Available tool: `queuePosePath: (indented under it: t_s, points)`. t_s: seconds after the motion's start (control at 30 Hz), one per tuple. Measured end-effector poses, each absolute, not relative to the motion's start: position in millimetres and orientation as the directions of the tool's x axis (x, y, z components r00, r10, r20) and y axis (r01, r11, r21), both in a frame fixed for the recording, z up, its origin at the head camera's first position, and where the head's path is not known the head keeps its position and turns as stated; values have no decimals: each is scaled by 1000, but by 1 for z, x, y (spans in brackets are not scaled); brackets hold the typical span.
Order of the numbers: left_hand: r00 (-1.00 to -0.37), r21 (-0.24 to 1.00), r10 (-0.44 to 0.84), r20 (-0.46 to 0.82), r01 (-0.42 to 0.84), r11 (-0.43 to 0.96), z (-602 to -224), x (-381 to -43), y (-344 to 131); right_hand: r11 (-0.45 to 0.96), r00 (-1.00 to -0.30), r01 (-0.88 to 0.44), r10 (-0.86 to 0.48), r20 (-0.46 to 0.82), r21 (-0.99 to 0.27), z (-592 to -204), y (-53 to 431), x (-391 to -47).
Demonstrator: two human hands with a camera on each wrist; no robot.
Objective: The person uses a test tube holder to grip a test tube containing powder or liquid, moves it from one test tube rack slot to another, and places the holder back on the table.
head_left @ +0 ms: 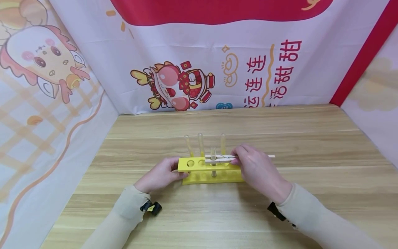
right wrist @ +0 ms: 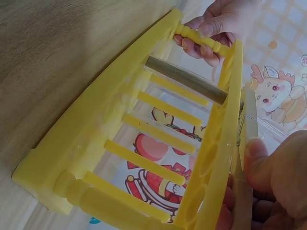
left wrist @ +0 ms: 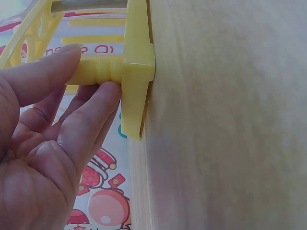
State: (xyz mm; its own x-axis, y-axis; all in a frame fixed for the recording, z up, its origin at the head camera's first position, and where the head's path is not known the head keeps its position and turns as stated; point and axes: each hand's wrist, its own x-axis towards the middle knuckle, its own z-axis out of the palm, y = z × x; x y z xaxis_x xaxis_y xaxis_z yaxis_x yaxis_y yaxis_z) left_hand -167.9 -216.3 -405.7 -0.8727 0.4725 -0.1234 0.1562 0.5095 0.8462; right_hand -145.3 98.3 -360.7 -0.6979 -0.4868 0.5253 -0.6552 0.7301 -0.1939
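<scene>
Ideally, left hand (head_left: pixel 161 174) gripping yellow plastic rack (head_left: pixel 202 168), right hand (head_left: pixel 256 169) pinching pale wooden clamp (head_left: pixel 226 159), I should hold the clear glass tube (head_left: pixel 213 151) upright.

We can pass along the tabletop (head_left: pixel 214 214) in front of the rack (head_left: pixel 196 168); along its back three tubes (head_left: pixel 200 142) bar us, the left hand (head_left: pixel 163 174) blocks its left end, a clothespin (head_left: pixel 224 159) its top.

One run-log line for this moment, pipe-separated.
left hand: grips rack end | right hand: holds clamp | front tube: upright in rack, clamp near top | three rear tubes: upside down
</scene>
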Motion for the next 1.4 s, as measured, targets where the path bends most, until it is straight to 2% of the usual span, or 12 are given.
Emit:
queuePosePath:
  t_s: [0.67, 1.03, 1.4]
  points:
    - [-876, 833, 465, -131, 157, 530, -404, -167, -216, 726, -684, -668, -511, 521, -163, -357, 97, -143]
    - [-876, 835, 461, -141, 145, 530, -404, -167, -216, 716, -641, -687, -515, 569, -127, -345, 98, -142]
    - [-875, 839, 469, -119, 164, 518, -406, -168, -217, 726, -645, -675, -496, 581, -131, -330, 100, -144]
